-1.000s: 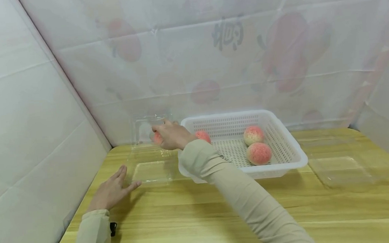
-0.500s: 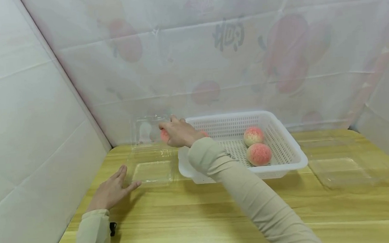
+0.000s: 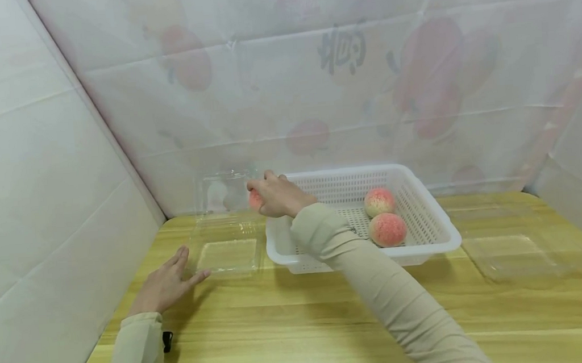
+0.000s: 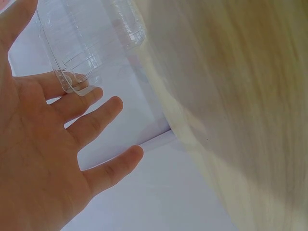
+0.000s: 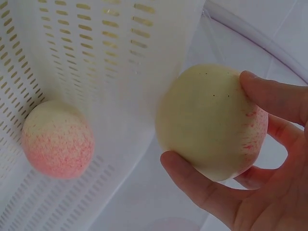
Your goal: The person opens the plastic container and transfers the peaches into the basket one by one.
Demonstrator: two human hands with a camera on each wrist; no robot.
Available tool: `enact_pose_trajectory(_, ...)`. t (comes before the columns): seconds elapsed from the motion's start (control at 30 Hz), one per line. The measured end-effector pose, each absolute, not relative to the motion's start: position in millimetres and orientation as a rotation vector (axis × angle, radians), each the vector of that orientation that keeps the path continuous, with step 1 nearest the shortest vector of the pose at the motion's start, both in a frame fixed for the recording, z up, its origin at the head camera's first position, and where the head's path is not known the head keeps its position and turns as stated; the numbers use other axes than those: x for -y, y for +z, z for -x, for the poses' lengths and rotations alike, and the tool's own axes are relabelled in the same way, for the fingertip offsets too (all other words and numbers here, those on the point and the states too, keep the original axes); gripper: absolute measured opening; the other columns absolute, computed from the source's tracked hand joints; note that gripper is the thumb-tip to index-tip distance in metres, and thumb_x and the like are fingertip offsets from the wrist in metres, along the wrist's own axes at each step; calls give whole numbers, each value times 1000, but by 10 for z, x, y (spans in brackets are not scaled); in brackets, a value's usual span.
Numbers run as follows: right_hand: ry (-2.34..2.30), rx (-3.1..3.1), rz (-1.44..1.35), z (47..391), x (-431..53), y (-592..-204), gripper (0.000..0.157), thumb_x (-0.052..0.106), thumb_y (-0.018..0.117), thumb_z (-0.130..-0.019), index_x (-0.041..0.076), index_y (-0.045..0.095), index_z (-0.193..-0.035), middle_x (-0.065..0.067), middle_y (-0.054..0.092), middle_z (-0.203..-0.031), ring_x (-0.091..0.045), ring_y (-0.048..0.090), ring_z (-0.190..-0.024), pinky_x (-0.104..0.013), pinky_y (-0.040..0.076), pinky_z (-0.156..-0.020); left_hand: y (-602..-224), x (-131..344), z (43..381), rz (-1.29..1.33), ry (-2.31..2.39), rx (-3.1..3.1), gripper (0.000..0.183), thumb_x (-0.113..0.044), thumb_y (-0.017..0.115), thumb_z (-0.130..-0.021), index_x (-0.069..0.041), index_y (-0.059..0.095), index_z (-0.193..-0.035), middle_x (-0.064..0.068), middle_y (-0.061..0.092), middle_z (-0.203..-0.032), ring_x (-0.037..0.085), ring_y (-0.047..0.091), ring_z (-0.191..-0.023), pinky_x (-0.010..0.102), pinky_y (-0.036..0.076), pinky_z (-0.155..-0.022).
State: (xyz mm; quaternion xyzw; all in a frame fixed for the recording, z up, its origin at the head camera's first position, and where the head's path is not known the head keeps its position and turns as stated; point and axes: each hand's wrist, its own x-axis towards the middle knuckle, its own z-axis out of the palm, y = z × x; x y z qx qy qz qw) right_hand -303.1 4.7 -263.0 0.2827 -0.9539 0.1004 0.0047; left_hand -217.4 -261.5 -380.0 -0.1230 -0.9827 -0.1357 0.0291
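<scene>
My right hand [image 3: 279, 196] grips a pink-and-cream peach [image 5: 207, 120] just over the left end of the white perforated basket [image 3: 379, 252]. In the right wrist view, fingertips and thumb wrap the peach from one side, and another peach [image 5: 57, 139] lies inside the basket. Two more peaches, a front one [image 3: 388, 229] and a back one [image 3: 379, 202], sit at the basket's right. To its left lies a clear plastic clamshell box [image 3: 230, 256], its lid raised toward the back. My left hand [image 3: 163, 283] has spread fingers beside the box, right at its corner in the left wrist view.
Another clear plastic box [image 3: 512, 249] lies flat on the wooden table [image 3: 292, 329] at the right. A printed white sheet [image 3: 274, 103] hangs close behind the basket, and a white side sheet [image 3: 55, 183] borders the table's left edge.
My right hand has moved right with the peach, from in front of the box's lid to the basket's left rim. Its hand and sleeve now cover the basket's left peach. My left hand stays put.
</scene>
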Motion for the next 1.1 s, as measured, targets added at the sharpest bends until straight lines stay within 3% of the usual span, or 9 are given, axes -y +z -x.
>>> enact_pose_trajectory(0.7, 429, 3039, -889, 3047, -300, -2616, 54, 12, 59, -81, 20, 44, -132, -9, 42, -120, -23, 45, -100, -38, 44, -80, -3808, 2649, 2186, 371, -430, 3048, 89, -59, 42, -88, 13, 23, -137, 28, 22, -142, 45, 27, -126, 55, 25, -101)
enact_pose_trajectory(1.1, 423, 3066, -855, 3040, -438, -2669, 54, 8, 61, -79, 19, 46, -130, -11, 43, -119, -25, 46, -98, -38, 45, -78, -3814, 2615, 2173, 364, -431, 3054, 90, -60, 43, -87, 12, 22, -138, 28, 21, -143, 49, 30, -122, 58, 29, -98)
